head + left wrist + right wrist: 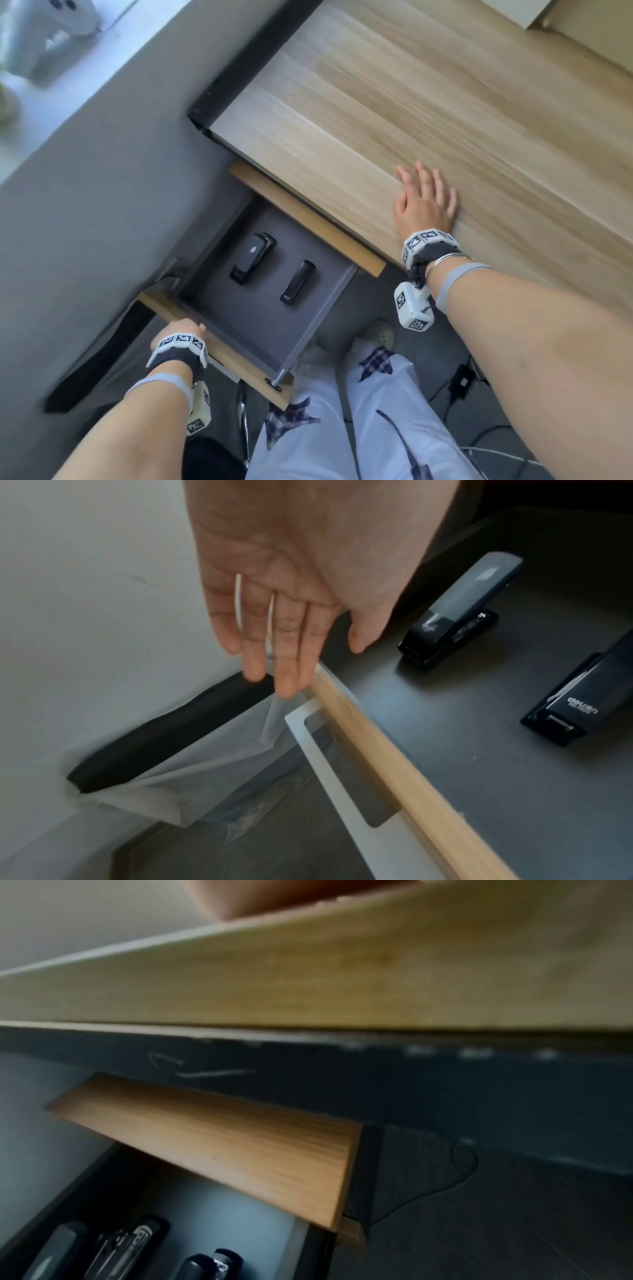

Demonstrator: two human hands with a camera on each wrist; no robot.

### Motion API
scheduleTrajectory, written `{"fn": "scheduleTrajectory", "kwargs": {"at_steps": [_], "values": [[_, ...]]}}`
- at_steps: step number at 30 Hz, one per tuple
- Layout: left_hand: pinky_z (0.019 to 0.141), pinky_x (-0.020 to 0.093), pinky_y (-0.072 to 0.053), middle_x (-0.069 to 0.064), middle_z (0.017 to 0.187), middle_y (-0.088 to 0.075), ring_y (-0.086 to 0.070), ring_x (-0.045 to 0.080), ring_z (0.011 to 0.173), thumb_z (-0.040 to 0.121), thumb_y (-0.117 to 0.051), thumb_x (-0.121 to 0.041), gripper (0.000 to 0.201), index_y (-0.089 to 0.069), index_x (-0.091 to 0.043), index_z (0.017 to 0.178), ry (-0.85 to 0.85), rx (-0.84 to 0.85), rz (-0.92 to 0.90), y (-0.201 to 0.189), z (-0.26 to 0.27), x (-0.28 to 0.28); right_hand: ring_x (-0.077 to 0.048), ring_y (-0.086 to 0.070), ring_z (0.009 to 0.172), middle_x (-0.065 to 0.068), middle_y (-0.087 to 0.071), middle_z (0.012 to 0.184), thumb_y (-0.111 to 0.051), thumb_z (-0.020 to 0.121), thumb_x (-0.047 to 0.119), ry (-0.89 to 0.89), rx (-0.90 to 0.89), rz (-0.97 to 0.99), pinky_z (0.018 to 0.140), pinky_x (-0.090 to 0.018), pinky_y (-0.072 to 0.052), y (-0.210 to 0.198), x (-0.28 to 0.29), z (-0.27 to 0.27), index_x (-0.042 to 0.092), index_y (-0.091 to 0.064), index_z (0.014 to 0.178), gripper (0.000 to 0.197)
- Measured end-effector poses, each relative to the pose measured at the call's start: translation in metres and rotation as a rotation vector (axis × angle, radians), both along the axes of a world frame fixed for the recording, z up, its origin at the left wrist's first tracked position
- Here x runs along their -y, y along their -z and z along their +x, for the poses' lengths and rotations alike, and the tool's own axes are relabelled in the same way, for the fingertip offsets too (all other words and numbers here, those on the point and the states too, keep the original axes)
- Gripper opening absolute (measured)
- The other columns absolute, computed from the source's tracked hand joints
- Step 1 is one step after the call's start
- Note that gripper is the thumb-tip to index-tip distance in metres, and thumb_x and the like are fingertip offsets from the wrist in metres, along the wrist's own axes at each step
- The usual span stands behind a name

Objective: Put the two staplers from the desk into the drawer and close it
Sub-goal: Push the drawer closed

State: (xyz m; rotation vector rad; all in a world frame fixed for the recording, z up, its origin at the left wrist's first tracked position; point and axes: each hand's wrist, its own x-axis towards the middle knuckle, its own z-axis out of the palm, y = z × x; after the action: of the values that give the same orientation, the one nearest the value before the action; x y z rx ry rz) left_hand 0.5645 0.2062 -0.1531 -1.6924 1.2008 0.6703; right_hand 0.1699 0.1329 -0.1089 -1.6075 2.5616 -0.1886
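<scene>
The drawer (pixel 260 318) under the wooden desk (pixel 411 85) stands pulled out. Two black staplers lie apart on its grey floor (pixel 479 750): a larger one with a grey top (pixel 253 258) (pixel 455 610) and a slim one (pixel 297 281) (pixel 582 696). My left hand (pixel 180 330) (pixel 291 656) is at the left end of the wooden drawer front (pixel 236 363) (pixel 377 750), fingers straight, holding nothing. My right hand (pixel 424 202) lies flat on the desk's near edge (pixel 308 974), empty. In the right wrist view both staplers (pixel 58 1250) (pixel 212 1264) show only partly.
A grey wall (pixel 85 205) runs close along the drawer's left side. A translucent plastic bag (pixel 205 764) hangs below the drawer front, beside a white handle (pixel 325 764). My legs (pixel 342 394) are right before the drawer. Cables and a black adapter (pixel 462 380) lie on the floor.
</scene>
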Motion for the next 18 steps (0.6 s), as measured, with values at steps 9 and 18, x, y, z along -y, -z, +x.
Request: {"fn": "scheduleTrajectory", "kwargs": {"at_steps": [9, 18], "values": [[0.102, 0.031, -0.048, 0.004, 0.146, -0.045, -0.052, 0.023, 0.128, 0.072, -0.063, -0.015, 0.082, -0.032, -0.037, 0.145, 0.17, 0.015, 0.225, 0.007, -0.011, -0.009, -0.02, -0.026, 0.145, 0.009, -0.031, 0.156, -0.043, 0.09, 0.024, 0.009, -0.033, -0.062, 0.117, -0.05, -0.015, 0.003, 0.0, 0.001, 0.043, -0.036, 0.141, 0.055], [0.099, 0.033, -0.048, 0.012, 0.131, -0.059, -0.06, 0.028, 0.116, 0.096, -0.044, -0.028, 0.045, -0.046, -0.018, 0.14, -0.048, -0.024, 0.035, 0.023, -0.029, 0.012, -0.021, -0.028, 0.145, 0.008, -0.034, 0.155, -0.044, 0.089, 0.023, 0.008, -0.027, -0.084, 0.117, -0.05, -0.017, 0.001, 0.0, 0.002, 0.042, -0.038, 0.141, 0.055]]}}
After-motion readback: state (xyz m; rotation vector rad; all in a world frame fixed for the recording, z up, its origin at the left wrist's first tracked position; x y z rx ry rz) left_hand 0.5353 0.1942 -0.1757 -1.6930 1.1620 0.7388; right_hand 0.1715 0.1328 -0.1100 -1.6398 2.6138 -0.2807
